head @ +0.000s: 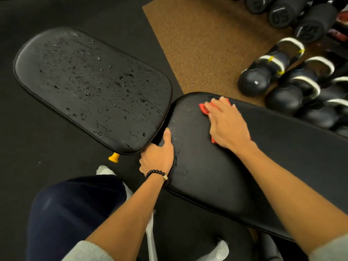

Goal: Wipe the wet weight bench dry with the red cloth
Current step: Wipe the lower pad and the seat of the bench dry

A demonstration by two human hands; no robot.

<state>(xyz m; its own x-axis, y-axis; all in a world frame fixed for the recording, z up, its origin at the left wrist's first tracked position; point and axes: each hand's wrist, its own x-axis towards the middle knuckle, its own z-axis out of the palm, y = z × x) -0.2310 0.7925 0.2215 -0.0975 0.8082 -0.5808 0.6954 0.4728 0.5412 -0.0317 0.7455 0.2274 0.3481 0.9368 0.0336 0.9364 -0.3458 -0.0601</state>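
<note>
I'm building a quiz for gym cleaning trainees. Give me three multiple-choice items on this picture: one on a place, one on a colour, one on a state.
1. Where is the red cloth?
A. on the seat pad
B. under the right hand on the long back pad
C. on the floor

2. What colour is the knob below the seat pad?
A. yellow
B. green
C. white

3. What state is the seat pad in?
A. wiped dry
B. covered by a towel
C. beaded with water drops

Answers: 1 B, cloth edges show around the flat hand; 2 A, a yellow tip shows; 3 C, drops glisten across it.

No legible text on anything.
</note>
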